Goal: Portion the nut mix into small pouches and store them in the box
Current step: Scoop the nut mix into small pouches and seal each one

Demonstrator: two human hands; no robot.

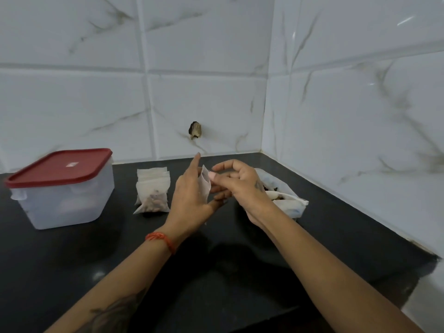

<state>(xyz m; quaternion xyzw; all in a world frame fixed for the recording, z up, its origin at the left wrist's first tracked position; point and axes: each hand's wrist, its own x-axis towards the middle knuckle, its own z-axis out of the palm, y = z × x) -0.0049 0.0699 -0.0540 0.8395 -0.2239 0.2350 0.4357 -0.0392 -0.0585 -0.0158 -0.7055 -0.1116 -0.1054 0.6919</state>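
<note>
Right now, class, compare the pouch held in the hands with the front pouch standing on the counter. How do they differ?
The held pouch looks flat and seems empty; the front counter pouch bulges with brown nut mix. The held pouch is off the counter, gripped by the left hand and pinched at its top by the right hand; the counter pouch stands untouched. Both are small and whitish.
</note>
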